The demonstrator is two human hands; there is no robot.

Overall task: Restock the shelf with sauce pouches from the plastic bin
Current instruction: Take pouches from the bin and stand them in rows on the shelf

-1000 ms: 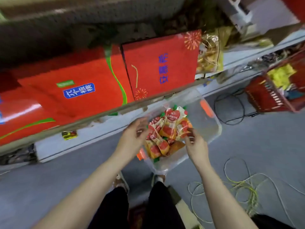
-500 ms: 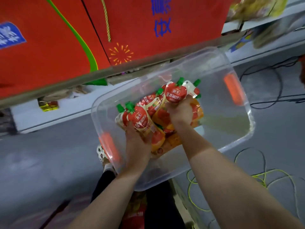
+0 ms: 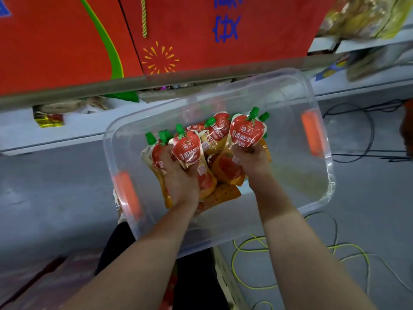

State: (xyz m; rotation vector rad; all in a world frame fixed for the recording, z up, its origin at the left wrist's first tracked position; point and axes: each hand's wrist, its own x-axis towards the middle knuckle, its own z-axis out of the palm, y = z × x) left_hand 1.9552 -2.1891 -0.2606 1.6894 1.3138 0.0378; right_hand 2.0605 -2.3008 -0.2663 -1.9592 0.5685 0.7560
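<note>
both hands were down inside the clear bin [image 3: 290,90], which sat on the floor [image 3: 55,186] in front of the shelf [image 3: 67,98], so the pouches could be gathered in bunches rather than one at a time

the left hand [image 3: 178,177] was closed around a bunch of pouches [image 3: 187,148], fingers wrapped over their lower bodies, with the green caps standing clear above the fist; that probably kept the spouts upright and the labels facing out, ready for setting on a shelf. how many pouches sat in that grip could not be told (three caps seemed to show). the right hand [image 3: 250,162] was closed on the bottom of one pouch [image 3: 247,130], which stood upright above the knuckles, label toward the camera; a second green cap showed just behind it, possibly in the same grip

in both hands the pouches rose above the grip, away from the wrists, held by their lower ends. more pouches [image 3: 225,171] lay loose on the bin floor between and under the hands, touching the held ones, gathered toward the left half while the right half was bare

red boxes [image 3: 201,30] filled the shelf above the bin; the spot for the pouches was not clear from this view
</note>
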